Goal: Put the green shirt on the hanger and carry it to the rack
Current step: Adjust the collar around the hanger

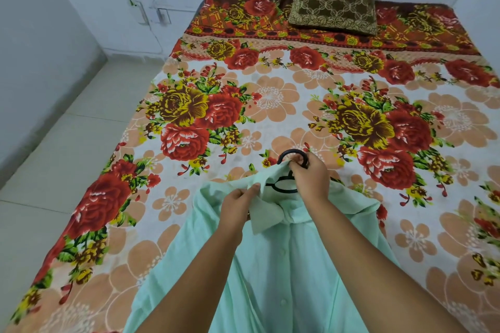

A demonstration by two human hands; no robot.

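Hanger (291, 151) arms are hidden inside the shirt (270, 265). Shirt hem is cut off at 6 o'clock, bed (460, 121) at 3.

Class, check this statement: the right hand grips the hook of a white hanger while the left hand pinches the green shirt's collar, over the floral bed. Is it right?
Not quite. The head view shows the hanger is black, not white. The rest stands: the right hand grips its hook while the left hand pinches the collar of the green shirt, over the floral bed.
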